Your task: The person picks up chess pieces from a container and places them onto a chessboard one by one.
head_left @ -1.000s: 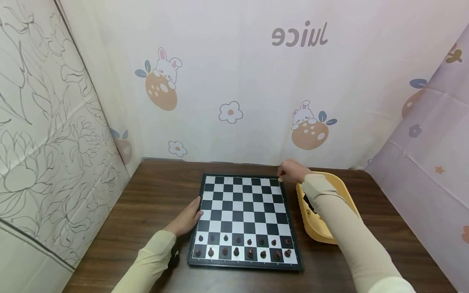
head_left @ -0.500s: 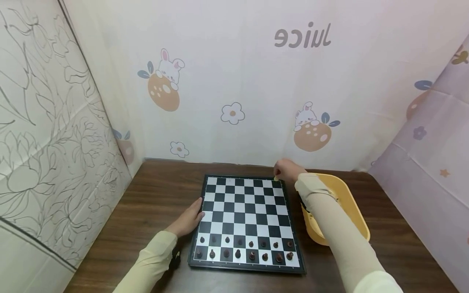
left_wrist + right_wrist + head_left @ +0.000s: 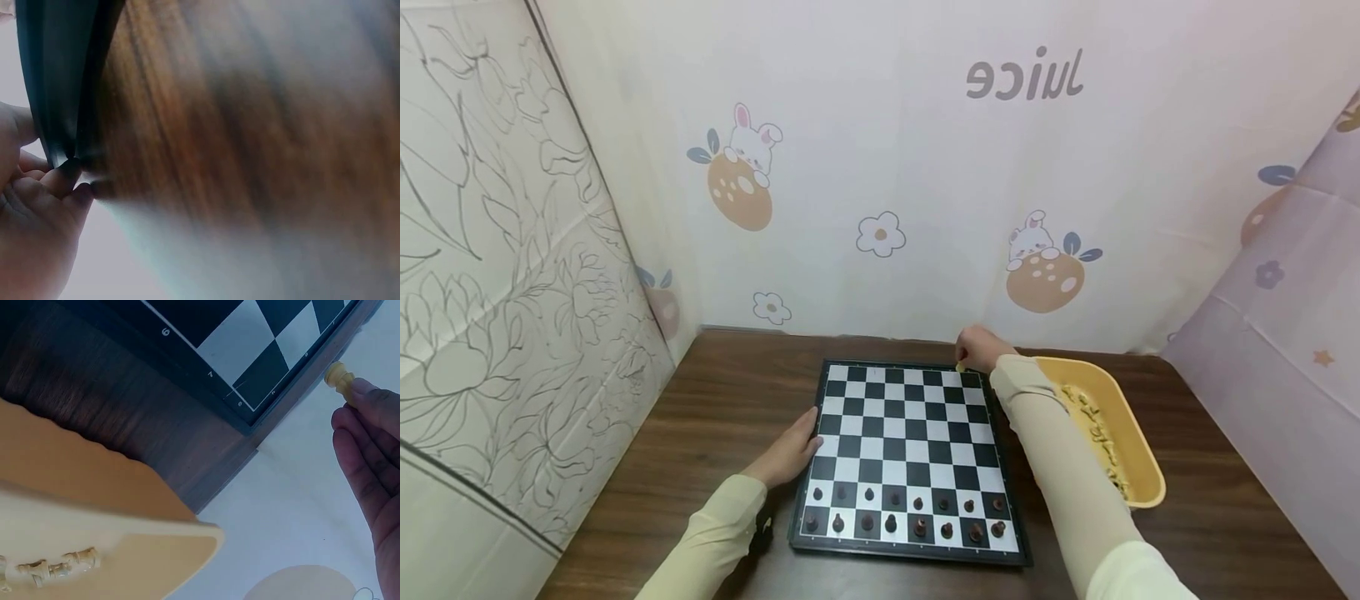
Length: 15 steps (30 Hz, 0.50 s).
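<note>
A black-and-white chessboard (image 3: 895, 439) lies on the table, with two rows of dark chess pieces (image 3: 920, 527) on its near squares. My left hand (image 3: 788, 448) grips the board's left edge; in the left wrist view its fingertips meet the dark rim (image 3: 65, 75). Over the far edge near the right corner, my right hand (image 3: 981, 348) pinches a pale yellow chess piece (image 3: 339, 379) between thumb and fingers. From the head, the fingers mostly cover that piece. Whether it touches the board cannot be told.
Right of the board stands a yellow plastic tray (image 3: 1138, 446), partly behind the right sleeve. Several pale chess pieces (image 3: 1093, 425) lie in it. A printed curtain (image 3: 880, 150) hangs along the far edge of the brown wooden table (image 3: 730, 375).
The right hand has shifted slightly left along the board's far edge, still pinching the pale piece. More of the tray and its pieces shows. The left hand stays at the board's edge.
</note>
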Available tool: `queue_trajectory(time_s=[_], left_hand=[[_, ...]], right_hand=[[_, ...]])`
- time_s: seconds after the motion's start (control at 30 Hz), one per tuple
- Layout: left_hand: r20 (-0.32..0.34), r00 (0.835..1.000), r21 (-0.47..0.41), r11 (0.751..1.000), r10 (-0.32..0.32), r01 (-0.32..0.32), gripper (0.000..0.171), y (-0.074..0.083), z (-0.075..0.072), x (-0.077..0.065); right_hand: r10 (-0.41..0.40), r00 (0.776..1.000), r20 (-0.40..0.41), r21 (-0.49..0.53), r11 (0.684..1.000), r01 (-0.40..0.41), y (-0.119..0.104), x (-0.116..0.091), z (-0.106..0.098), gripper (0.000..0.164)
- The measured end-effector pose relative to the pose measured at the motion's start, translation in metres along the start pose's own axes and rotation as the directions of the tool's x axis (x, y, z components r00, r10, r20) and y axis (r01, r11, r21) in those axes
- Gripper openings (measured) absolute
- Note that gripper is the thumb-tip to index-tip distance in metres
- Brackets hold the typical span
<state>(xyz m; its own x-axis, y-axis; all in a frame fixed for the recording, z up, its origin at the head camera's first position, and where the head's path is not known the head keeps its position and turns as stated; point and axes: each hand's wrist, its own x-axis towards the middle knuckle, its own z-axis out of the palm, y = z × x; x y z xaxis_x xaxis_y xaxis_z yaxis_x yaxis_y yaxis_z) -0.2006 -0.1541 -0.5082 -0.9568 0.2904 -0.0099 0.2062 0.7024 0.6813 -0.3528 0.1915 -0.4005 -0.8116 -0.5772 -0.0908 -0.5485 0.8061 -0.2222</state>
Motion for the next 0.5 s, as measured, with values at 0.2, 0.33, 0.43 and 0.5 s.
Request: queue_trajectory(time_s=[0.2,0.33,0.43,0.5], left_hand=[[-0.010,0.999,0.009,0.999,0.032,-0.031,0.057,-0.002,-0.001,-0.001],[-0.004,1.000,0.013,1.000,0.025,-0.025,0.058,-0.003,-0.002,-0.001],[-0.003,1.000,0.009,1.000,0.020,-0.020,0.058,-0.003,-0.001,0.000],[0.000,1.000,0.010,1.000,0.012,-0.012,0.058,-0.004,-0.001,0.000]], right_hand=[[0.013,1.000,0.028,-0.001,1.000,-0.013,0.002,0.008,0.008,0.005],[0.034,0.998,0.043,-0.014,0.999,-0.034,0.001,0.009,0.014,0.005],[0.030,0.999,0.044,-0.014,0.999,-0.030,-0.001,0.010,0.017,0.004],[0.024,0.999,0.046,-0.001,1.000,-0.024,-0.001,0.011,0.019,0.004]])
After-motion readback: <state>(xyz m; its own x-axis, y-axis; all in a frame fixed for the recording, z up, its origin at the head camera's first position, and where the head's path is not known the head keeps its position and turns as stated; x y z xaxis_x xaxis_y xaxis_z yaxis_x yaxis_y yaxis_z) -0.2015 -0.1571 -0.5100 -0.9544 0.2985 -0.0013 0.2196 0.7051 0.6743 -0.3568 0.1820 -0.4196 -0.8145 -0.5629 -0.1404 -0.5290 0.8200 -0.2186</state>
